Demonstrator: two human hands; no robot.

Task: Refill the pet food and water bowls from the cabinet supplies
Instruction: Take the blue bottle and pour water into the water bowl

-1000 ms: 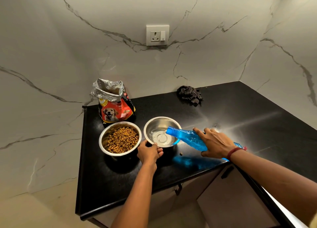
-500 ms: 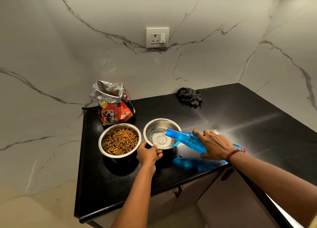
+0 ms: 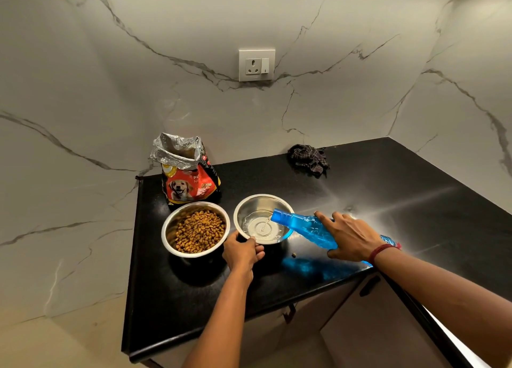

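A: We see the black countertop (image 3: 388,201) first. Taking the water bowl (image 3: 250,201) as our mark, the dog food bag (image 3: 191,184) stands open behind it to the left.

B: Touching its left side sits the kibble bowl (image 3: 169,229), full. Our right hand (image 3: 350,237) wraps the blue water bottle (image 3: 302,225), tilted, neck over the rim, water streaming in.

A: Our left hand (image 3: 241,252) pinches the near rim. One loose kibble (image 3: 293,254) lies just right of it.
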